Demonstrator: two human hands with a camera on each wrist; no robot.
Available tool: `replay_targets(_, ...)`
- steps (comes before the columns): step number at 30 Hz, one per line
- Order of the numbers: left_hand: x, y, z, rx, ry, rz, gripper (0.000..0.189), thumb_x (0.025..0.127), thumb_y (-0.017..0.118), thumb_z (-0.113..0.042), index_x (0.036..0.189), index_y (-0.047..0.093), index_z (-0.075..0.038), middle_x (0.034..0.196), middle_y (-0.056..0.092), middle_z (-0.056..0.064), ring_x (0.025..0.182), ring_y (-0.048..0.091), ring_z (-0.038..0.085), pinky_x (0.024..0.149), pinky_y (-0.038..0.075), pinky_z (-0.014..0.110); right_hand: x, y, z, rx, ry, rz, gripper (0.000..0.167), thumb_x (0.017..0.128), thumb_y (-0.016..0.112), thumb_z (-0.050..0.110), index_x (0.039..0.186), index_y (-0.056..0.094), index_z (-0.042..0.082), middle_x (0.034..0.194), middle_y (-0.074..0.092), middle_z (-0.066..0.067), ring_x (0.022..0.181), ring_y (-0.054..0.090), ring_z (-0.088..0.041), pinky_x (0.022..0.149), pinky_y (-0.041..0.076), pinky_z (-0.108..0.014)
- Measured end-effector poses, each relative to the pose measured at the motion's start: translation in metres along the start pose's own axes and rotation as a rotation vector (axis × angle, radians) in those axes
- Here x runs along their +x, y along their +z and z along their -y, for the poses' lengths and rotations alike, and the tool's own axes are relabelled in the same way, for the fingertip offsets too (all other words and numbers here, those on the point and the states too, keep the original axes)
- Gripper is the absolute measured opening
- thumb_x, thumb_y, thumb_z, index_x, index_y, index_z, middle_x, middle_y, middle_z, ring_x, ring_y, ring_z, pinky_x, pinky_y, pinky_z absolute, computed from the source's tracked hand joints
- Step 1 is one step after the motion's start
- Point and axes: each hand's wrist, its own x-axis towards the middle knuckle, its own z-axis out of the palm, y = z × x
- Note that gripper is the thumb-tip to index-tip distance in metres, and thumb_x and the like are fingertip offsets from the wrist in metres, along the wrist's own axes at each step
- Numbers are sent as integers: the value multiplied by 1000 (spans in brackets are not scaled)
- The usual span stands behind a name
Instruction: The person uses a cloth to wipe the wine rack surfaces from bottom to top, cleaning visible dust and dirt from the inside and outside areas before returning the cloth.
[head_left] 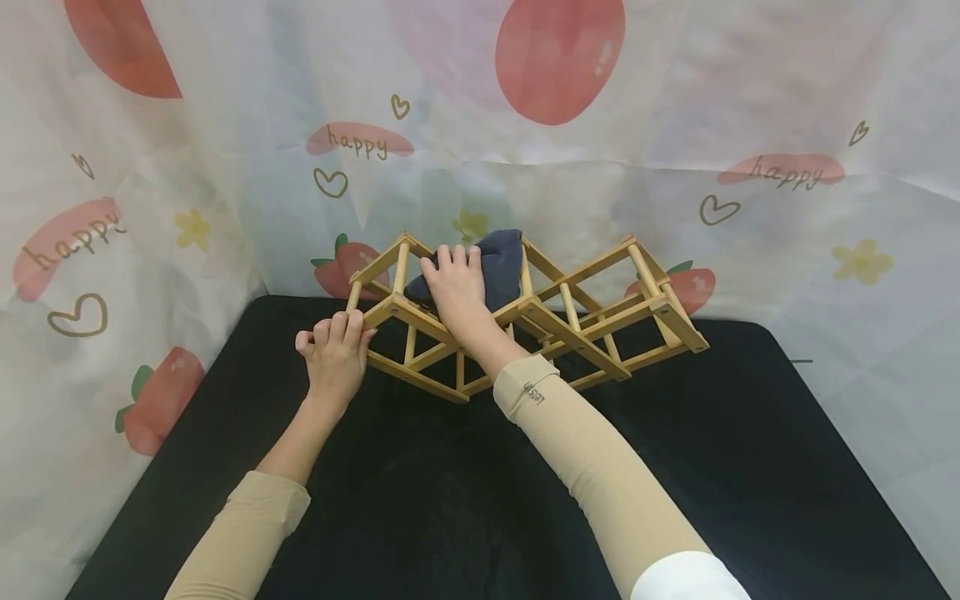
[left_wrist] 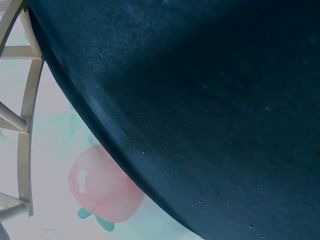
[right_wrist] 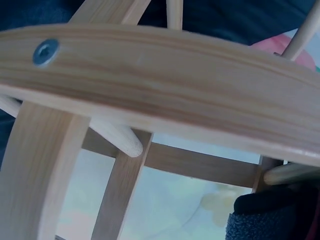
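A light wooden lattice rack [head_left: 600, 337], made of crossed slats and round rods, stands zigzag at the back of a black-covered table. My left hand [head_left: 335, 354] grips its left end, fingers curled over a slat. Near the rack's left-middle, my right hand [head_left: 457, 292] holds a dark blue cloth [head_left: 501, 271] against the wooden bars, its fingers over the fabric. The cloth's free part sticks up to the right of that hand. In the right wrist view, a slat [right_wrist: 165, 85] with a metal screw crosses close up, and the fuzzy cloth [right_wrist: 260, 222] shows at the lower right.
The black tabletop [head_left: 450, 500] reaches forward to a rounded back edge. Behind and at the sides hangs a pale curtain [head_left: 525, 192] printed with strawberries, hearts and the word "happy", close behind the rack.
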Motion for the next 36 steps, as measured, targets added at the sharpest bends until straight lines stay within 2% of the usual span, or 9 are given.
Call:
replay_targets(3,0,0,0,2,1,2,39,96,32,-40,96,44,-2,84,41,11,73,32,28,71,15,45,-1,1,0,19,-4,-64,31,93,54,19,121,42,19,120,39,-10,106,36,-28,95,24,-46)
replay_targets(8,0,-1,-1,-1,-3,12,39,96,32,-39,97,45,-2,84,41,11,73,32,28,71,15,46,-2,3,1,78,-39,-305,25,94,52,13,118,47,19,115,45,-8,101,41,-27,89,26,-44)
replay_targets(11,-1,-1,-1,-2,-3,15,40,96,31,-39,97,45,-2,84,42,11,74,32,28,71,15,46,-1,4,1,90,-55,-383,24,93,52,12,116,48,18,114,47,-7,100,43,-26,87,27,-44)
replay_targets(14,0,-1,-1,-4,-2,15,39,96,32,-39,97,45,-2,85,41,11,74,32,28,71,15,46,-1,3,0,83,-54,-384,25,94,52,11,118,48,19,114,46,-7,100,43,-26,88,27,-44)
replay_targets(21,0,-1,0,-16,-8,18,37,95,37,-38,97,44,-2,85,41,11,75,32,29,71,14,46,-3,-6,-5,81,-38,-306,27,92,55,13,116,45,19,114,44,-7,101,40,-26,88,24,-44)
replay_targets(25,0,-1,0,-10,-12,15,36,94,38,-37,97,45,-2,85,42,12,74,32,29,71,14,46,-6,-12,-10,57,-47,-336,23,92,53,11,113,47,18,112,46,-7,98,40,-26,87,24,-43)
replay_targets(29,0,-2,-1,-12,-15,15,36,94,38,-37,97,45,-2,85,42,12,74,33,29,71,14,46,-14,-23,-16,58,-53,-366,26,91,56,11,115,48,18,112,46,-8,97,39,-27,87,24,-43)
replay_targets(36,1,-1,-1,-27,-12,8,37,94,37,-38,96,44,-2,84,41,12,74,32,29,71,13,45,-26,-46,-30,144,-36,-446,35,85,64,11,115,47,17,114,46,-9,98,39,-28,87,24,-46)
